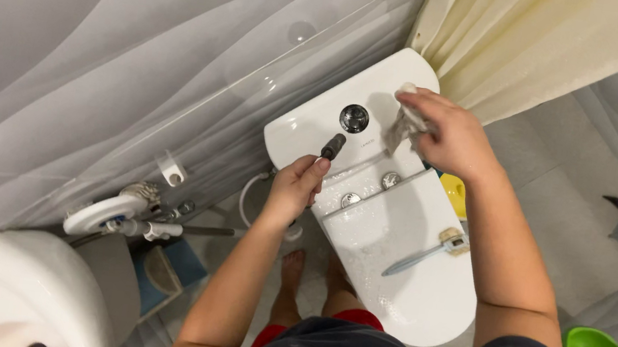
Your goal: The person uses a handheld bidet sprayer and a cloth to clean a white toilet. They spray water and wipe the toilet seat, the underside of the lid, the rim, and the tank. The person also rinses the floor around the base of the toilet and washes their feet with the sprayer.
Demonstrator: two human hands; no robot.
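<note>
Grey bathroom walls close around a white toilet (399,275), lid shut, brush (427,253) lying on it, right hand (451,137) clutching a cloth (406,123) at the tank's edge, left hand (295,188) gripping a dark spray nozzle (333,146).

Both arms stretch forward; left hand (296,188) curled tight in a grip, right hand (448,133) farther out, fingers clenched.

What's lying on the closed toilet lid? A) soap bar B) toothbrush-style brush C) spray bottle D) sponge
B: a light-handled brush lies on the white lid, bristle head toward the right edge, touched by neither hand.
</note>
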